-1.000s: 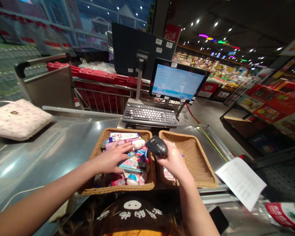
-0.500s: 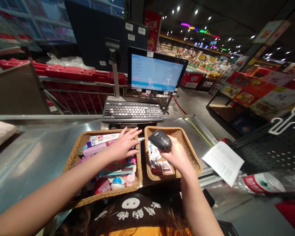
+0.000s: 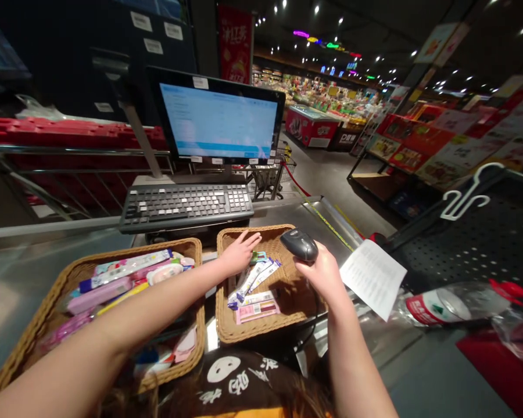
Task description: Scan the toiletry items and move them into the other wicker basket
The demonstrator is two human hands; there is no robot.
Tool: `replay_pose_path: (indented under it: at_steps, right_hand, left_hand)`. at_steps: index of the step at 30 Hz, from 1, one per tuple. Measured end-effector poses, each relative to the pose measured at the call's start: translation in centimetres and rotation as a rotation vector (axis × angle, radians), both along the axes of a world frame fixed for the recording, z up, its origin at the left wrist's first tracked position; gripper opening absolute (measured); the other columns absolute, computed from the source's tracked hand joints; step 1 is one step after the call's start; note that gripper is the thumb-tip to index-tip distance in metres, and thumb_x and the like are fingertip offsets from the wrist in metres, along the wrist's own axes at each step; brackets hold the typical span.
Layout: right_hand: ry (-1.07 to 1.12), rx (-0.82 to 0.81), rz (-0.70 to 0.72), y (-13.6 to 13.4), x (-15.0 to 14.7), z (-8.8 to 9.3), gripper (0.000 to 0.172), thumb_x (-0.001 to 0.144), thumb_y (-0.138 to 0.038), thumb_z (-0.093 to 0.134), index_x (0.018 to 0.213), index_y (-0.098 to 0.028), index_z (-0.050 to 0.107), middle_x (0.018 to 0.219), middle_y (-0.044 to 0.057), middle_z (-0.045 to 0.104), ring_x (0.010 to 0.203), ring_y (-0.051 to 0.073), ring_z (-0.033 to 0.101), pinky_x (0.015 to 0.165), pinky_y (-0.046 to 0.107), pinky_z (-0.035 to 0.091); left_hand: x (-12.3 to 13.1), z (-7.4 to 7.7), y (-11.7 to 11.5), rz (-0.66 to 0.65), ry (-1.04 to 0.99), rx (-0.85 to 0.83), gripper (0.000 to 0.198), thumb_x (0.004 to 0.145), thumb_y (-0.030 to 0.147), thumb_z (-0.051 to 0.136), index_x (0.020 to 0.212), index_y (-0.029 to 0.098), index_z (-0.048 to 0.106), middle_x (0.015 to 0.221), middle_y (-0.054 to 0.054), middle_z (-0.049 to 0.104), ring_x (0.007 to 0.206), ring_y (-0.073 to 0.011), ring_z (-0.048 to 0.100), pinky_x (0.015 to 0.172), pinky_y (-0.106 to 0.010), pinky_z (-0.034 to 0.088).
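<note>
My left hand [image 3: 239, 254] reaches over the back left of the small wicker basket [image 3: 221, 313], fingers stretched out. Close by its fingertips lies a small green-and-teal packet [image 3: 258, 256]. Held in my right hand [image 3: 320, 268] is a black barcode scanner [image 3: 300, 244], above the same basket's right side. Slim white-and-purple packets [image 3: 255, 278] and a pink packet [image 3: 258, 309] lie inside that basket. Left of it, under my left forearm, the large wicker basket [image 3: 197, 290] holds several mixed items, among them a pink case [image 3: 100, 295]; my arm hides part of them.
Behind the baskets stand a keyboard [image 3: 187, 203] and a lit monitor [image 3: 220, 122]. To the right are a printed sheet [image 3: 372, 277], a large plastic bottle [image 3: 457, 303] on its side and a white hanger [image 3: 466, 194] on a perforated panel.
My left hand has moved from over the large basket to over the small one. The scanner stays in my right hand, now farther right over the basket. The view has turned right.
</note>
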State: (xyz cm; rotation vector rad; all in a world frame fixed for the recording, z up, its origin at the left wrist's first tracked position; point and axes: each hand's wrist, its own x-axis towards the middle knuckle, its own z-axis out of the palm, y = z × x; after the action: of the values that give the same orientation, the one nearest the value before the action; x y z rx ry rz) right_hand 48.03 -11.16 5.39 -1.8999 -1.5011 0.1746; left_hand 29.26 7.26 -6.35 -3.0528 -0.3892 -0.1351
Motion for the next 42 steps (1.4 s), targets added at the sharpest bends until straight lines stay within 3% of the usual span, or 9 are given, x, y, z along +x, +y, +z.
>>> replay_pose_path:
  at_steps: [6, 10, 15, 21, 25, 29, 32, 37, 42]
  right_hand:
    - [0.061, -0.013, -0.005, 0.1, 2.0, -0.4, 0.018, 0.072, -0.024, 0.062, 0.089, -0.021, 0.063, 0.097, 0.006, 0.068, 0.094, 0.026, 0.063, 0.089, 0.042, 0.049]
    - [0.097, -0.016, 0.019, 0.4, 2.8, -0.3, 0.019, 0.071, -0.022, 0.063, 0.09, -0.022, 0.063, 0.102, 0.005, 0.069, 0.097, 0.026, 0.063, 0.094, 0.042, 0.048]
    - [0.128, -0.009, 0.045, 0.9, 3.4, -0.4, 0.023, 0.071, -0.02, 0.061, 0.094, -0.022, 0.065, 0.104, 0.005, 0.069, 0.101, 0.026, 0.062, 0.098, 0.042, 0.046]
    - [0.134, 0.005, 0.079, 1.6, 3.5, -0.6, 0.033, 0.069, -0.018, 0.061, 0.101, -0.022, 0.066, 0.109, 0.005, 0.069, 0.108, 0.026, 0.062, 0.1, 0.042, 0.045]
    - [0.123, 0.011, 0.076, 1.9, 3.4, -0.6, 0.03, 0.069, -0.019, 0.062, 0.099, -0.022, 0.065, 0.107, 0.006, 0.07, 0.106, 0.027, 0.063, 0.101, 0.045, 0.045]
    - [0.108, 0.023, 0.047, 2.0, 3.4, -0.4, 0.029, 0.069, -0.019, 0.062, 0.098, -0.022, 0.065, 0.107, 0.006, 0.069, 0.108, 0.027, 0.062, 0.101, 0.046, 0.045]
    - [0.091, 0.032, 0.022, 2.0, 3.3, -0.2, 0.025, 0.07, -0.021, 0.063, 0.095, -0.022, 0.065, 0.105, 0.007, 0.07, 0.106, 0.028, 0.063, 0.102, 0.048, 0.045]
    - [0.053, 0.064, 0.001, 2.0, 2.2, 0.6, 0.033, 0.07, -0.02, 0.064, 0.103, -0.02, 0.064, 0.112, 0.011, 0.069, 0.117, 0.032, 0.059, 0.105, 0.053, 0.042]
    - [-0.006, 0.15, 0.022, 2.3, 0.0, 2.1, 0.043, 0.07, -0.02, 0.066, 0.112, -0.02, 0.063, 0.12, 0.011, 0.067, 0.129, 0.033, 0.052, 0.111, 0.054, 0.035]
  left_hand:
    - [3.1, -3.7, 1.5, -0.129, 0.124, -0.036, 0.032, 0.068, 0.006, 0.059, 0.084, 0.028, 0.078, 0.134, -0.002, 0.063, 0.145, -0.0223, 0.032, 0.124, -0.046, 0.01]
    - [3.7, -5.1, 2.5, -0.101, 0.175, -0.059, 0.038, 0.064, 0.007, 0.059, 0.088, 0.029, 0.079, 0.133, -0.002, 0.064, 0.142, -0.0271, 0.037, 0.122, -0.051, 0.013]
    - [3.1, -5.3, 3.8, -0.093, 0.188, -0.09, 0.041, 0.07, 0.008, 0.054, 0.102, 0.022, 0.076, 0.144, -0.008, 0.054, 0.141, -0.0249, 0.04, 0.118, -0.045, 0.022]
    - [3.0, -5.4, 3.5, -0.03, 0.186, -0.083, 0.033, 0.078, 0.009, 0.052, 0.1, 0.014, 0.075, 0.124, -0.018, 0.066, 0.128, -0.028, 0.053, 0.104, -0.04, 0.036]
    - [3.3, -4.9, 3.1, -0.031, 0.196, -0.085, 0.027, 0.071, 0.011, 0.061, 0.093, 0.015, 0.075, 0.121, -0.017, 0.067, 0.126, -0.0303, 0.053, 0.102, -0.04, 0.035]
    - [3.4, -3.1, 2.6, -0.035, 0.168, -0.092, 0.024, 0.072, 0.013, 0.063, 0.093, 0.016, 0.075, 0.124, -0.015, 0.066, 0.126, -0.031, 0.053, 0.101, -0.042, 0.037]
    - [3.1, -0.9, 1.7, -0.018, 0.108, -0.085, 0.024, 0.075, 0.02, 0.066, 0.097, 0.016, 0.073, 0.133, -0.015, 0.061, 0.133, -0.0327, 0.047, 0.105, -0.046, 0.035]
    - [1.1, 4.5, -0.1, 0.064, -0.111, -0.088, 0.008, 0.081, 0.023, 0.063, 0.084, 0.018, 0.069, 0.146, -0.009, 0.052, 0.141, -0.0293, 0.038, 0.114, -0.052, 0.027]
    - [-2.8, 10.3, -0.9, 0.162, -0.366, -0.047, 0.01, 0.085, 0.027, 0.06, 0.087, 0.019, 0.066, 0.145, -0.009, 0.053, 0.141, -0.0303, 0.037, 0.113, -0.056, 0.029]
